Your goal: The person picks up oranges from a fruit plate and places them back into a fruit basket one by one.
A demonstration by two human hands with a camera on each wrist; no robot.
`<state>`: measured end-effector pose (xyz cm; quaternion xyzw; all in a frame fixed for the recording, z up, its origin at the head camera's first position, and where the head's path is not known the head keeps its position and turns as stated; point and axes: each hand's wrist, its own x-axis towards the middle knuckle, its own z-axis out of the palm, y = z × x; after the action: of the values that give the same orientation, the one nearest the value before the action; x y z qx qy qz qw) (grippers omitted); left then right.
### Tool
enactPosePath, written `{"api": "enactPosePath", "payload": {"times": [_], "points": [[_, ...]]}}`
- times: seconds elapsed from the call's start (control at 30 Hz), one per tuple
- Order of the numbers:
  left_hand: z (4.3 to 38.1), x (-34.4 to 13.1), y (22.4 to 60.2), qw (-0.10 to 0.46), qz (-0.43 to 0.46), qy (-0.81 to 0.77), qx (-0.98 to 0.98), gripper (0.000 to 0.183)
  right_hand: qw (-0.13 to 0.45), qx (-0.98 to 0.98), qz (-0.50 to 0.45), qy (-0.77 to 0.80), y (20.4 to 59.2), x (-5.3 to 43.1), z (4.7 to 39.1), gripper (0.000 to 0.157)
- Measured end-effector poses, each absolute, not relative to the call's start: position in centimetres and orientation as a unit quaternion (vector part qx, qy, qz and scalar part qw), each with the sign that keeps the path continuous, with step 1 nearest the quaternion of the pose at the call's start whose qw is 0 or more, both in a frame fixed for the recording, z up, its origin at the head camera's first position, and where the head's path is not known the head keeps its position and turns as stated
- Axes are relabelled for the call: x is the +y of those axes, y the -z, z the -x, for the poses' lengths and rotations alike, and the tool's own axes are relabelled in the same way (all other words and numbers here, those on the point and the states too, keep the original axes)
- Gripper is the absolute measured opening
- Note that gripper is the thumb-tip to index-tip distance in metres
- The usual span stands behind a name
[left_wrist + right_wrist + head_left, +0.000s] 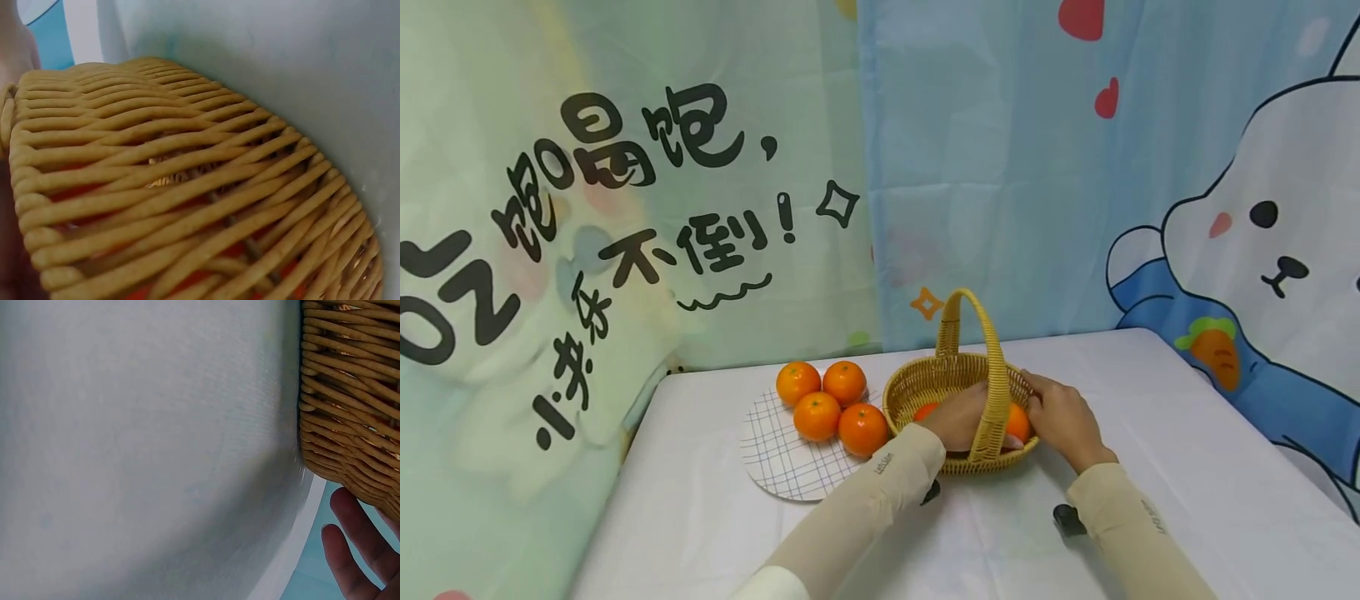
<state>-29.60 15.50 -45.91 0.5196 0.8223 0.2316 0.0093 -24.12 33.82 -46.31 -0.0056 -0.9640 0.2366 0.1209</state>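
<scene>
Seen only from the head: 4 oranges (817, 416) on a gridded round mat (767, 467), left of the basket (913, 383). From the left wrist: just red-orange patches through wicker. From the right wrist: fingers (357, 522) loosely spread. Left hand (958, 417) inside the basket, beside more oranges (1018, 423); right hand (1067, 417) touching its right rim. With either, cannot tell whether gripping.

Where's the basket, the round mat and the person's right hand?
Basket (936, 379): head view, inner back wall.
Round mat (784, 454): head view, bare gridded surface.
Right hand (1067, 421): head view, back of the hand.
</scene>
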Motion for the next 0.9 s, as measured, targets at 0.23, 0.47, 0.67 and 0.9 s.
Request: {"api": "enactPosePath", "payload": {"times": [0.23, 0.47, 0.67, 0.9], "points": [[29.0, 15.0, 45.3, 0.025, -0.504, -0.173, 0.846, 0.062, 0.123, -0.963, 0.01, -0.24, 46.4, 33.7, 24.1, 0.046], [29.2, 14.9, 45.2, 0.028, -0.518, -0.155, 0.841, 0.049, 0.128, -0.962, 0.009, -0.239, 46.3, 33.6, 23.9, 0.045], [29.4, 14.7, 45.1, 0.038, -0.521, -0.166, 0.836, 0.048, 0.129, -0.961, 0.003, -0.243, 46.2, 33.5, 24.0, 0.045], [29.5, 14.0, 44.5, 0.051, -0.515, -0.173, 0.838, 0.046, 0.129, -0.962, 0.009, -0.242, 46.1, 33.7, 23.9, 0.045]]}}
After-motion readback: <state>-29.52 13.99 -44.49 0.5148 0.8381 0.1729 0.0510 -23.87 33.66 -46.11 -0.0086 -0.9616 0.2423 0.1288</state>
